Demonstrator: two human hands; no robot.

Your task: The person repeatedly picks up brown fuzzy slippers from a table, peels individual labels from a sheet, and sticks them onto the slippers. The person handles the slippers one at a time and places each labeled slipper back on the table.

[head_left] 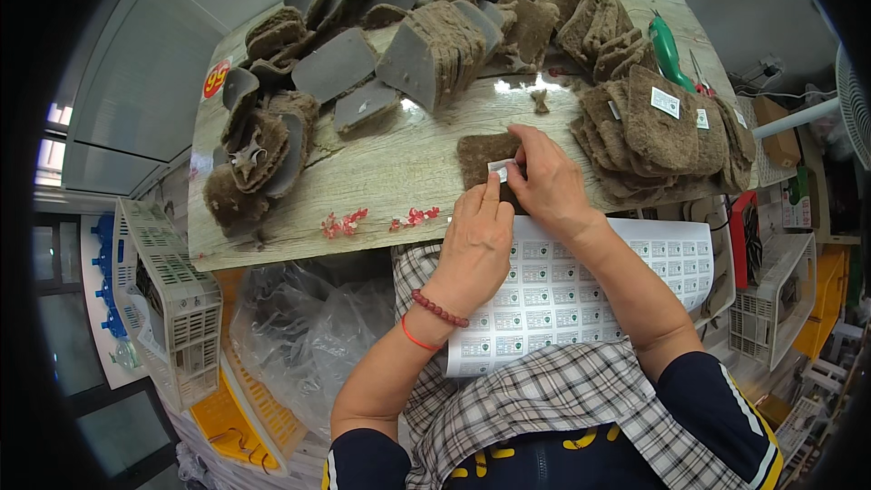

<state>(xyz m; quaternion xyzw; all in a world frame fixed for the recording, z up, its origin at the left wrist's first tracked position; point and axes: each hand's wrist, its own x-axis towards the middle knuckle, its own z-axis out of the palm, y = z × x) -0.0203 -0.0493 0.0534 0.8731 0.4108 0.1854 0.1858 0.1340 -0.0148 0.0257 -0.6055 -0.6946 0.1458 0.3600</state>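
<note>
A small brown fuzzy pad [475,156] lies on the table near its front edge, partly hidden by my hands. On it is a small white sticker label [500,169]. My right hand [552,178] pinches the label's right side between thumb and index finger. With fingers stretched out, my left hand [476,234] rests an index fingertip on the label's lower edge. A large white sheet of printed labels [581,295] lies across my lap, beneath both forearms. To the right sits a stack of brown pads [667,132], a few with labels on top.
Grey-backed fuzzy pads [336,65] are heaped along the far side and left of the wooden-topped table [363,181]. A green-handled tool [667,50] lies at the far right. Below left are a clear plastic bag [308,336] and a pale crate [172,299]; another crate [771,308] stands right.
</note>
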